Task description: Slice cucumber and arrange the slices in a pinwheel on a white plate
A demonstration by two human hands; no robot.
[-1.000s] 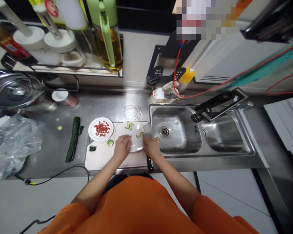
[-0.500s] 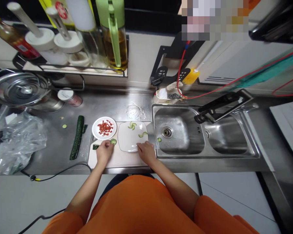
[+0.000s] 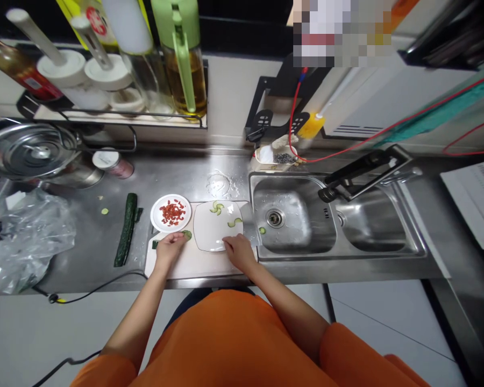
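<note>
Between the fingertips of my left hand (image 3: 170,251) are cucumber slices (image 3: 187,235), held just above or on the white cutting board (image 3: 201,266). My right hand (image 3: 241,252) is closed, its fingertips over the near right rim of a square white plate (image 3: 215,228); anything pinched there is too small to make out. Thin curved cucumber pieces lie on the plate, one group at the back (image 3: 216,207) and one at the right (image 3: 234,222). A small white plate of red berries (image 3: 172,212) stands behind my left hand. A knife blade (image 3: 251,223) lies right of the square plate.
A dark green cucumber (image 3: 126,228) lies on the steel counter at left, near a crumpled plastic bag (image 3: 44,231). To the right is a double sink (image 3: 294,215) with a black faucet (image 3: 363,174). A bottle rack (image 3: 125,121) hangs behind.
The view has shifted slightly. My left hand stays at the cucumber slices with its fingers now more over them, and my right hand stays at the plate's rim with hardly any movement.
</note>
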